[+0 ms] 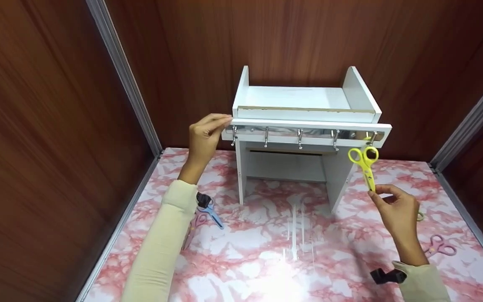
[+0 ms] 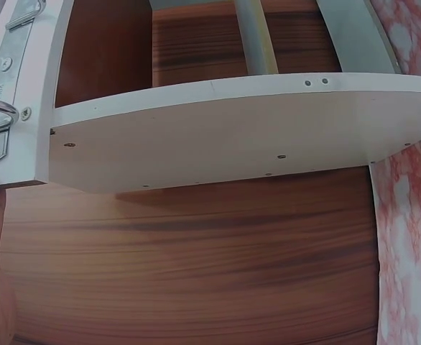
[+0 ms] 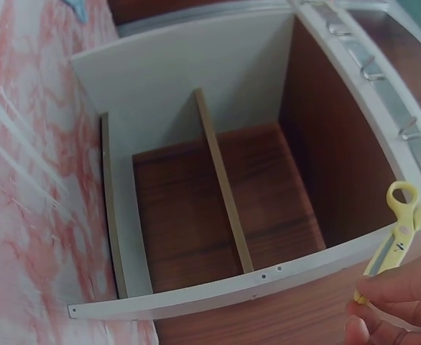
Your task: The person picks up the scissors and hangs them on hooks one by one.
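A pair of yellow scissors (image 1: 367, 170) points blades down, its finger loops up at the rightmost hook (image 1: 372, 138) of the white hook rail (image 1: 308, 125). My right hand (image 1: 400, 212) pinches the blade tips between thumb and fingers. In the right wrist view the hook's end shows inside one loop of the scissors (image 3: 404, 215); whether the loop bears on it I cannot tell. At the rail's left end my left hand (image 1: 206, 134) pinches the corner with bent fingers. The rail runs across the front of a white shelf unit (image 1: 241, 167).
Blue scissors (image 1: 214, 216) and pink scissors (image 1: 199, 219) lie on the marbled table (image 1: 250, 247) by my left forearm. More pink scissors (image 1: 440, 245) lie at the right, near a green loop (image 1: 420, 216) partly hidden by my wrist. Brown panels (image 1: 191, 50) enclose the table.
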Demonstrator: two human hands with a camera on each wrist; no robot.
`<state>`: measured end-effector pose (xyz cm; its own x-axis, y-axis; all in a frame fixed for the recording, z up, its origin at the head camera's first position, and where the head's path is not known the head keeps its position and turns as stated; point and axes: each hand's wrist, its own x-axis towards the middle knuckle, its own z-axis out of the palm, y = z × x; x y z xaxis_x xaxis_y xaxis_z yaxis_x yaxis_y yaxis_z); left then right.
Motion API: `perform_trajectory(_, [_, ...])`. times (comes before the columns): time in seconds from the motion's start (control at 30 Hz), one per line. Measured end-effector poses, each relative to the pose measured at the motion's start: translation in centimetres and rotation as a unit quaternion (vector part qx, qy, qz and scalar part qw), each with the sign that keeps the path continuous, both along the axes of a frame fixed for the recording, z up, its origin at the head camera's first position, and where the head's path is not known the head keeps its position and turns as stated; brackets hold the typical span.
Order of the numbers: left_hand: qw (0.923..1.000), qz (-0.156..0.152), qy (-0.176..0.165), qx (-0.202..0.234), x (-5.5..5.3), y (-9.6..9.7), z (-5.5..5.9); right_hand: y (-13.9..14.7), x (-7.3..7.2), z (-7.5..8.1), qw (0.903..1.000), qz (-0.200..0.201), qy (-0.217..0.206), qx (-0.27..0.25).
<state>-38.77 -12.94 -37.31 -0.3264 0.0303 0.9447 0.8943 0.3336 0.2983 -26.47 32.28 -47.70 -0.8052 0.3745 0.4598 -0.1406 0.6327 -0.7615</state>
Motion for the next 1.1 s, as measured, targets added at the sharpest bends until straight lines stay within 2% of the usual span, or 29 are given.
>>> perform_trajectory(0.2, [1.0000,-0.005,-0.005,-0.002,-0.2,-0.1,0.0,0.2,0.1,-0.2,1.0000,-0.002,-0.004,-0.009])
perform_trajectory(0.43, [0.9999,-0.013,-0.008,0.003,-0.3,0.0,0.0,0.5,0.2,-0.4,0.9997,0.001,0.023,0.002])
perform_trajectory(0.7, [0.9999,0.001,-0.015,0.000,-0.3,0.3,0.0,0.8,0.4,-0.5,0.9995,-0.003,0.032,-0.001])
perform_trajectory(0.9, [0.9999,0.010,-0.001,-0.002,-0.2,0.2,-0.2,0.9,0.9,-1.0,0.9999,-0.006,0.012,0.000])
perform_trajectory(1.1, [0.9999,-0.001,-0.015,0.001,-0.1,-0.2,-0.2,1.7,1.5,-1.6,0.9999,-0.011,-0.002,0.003])
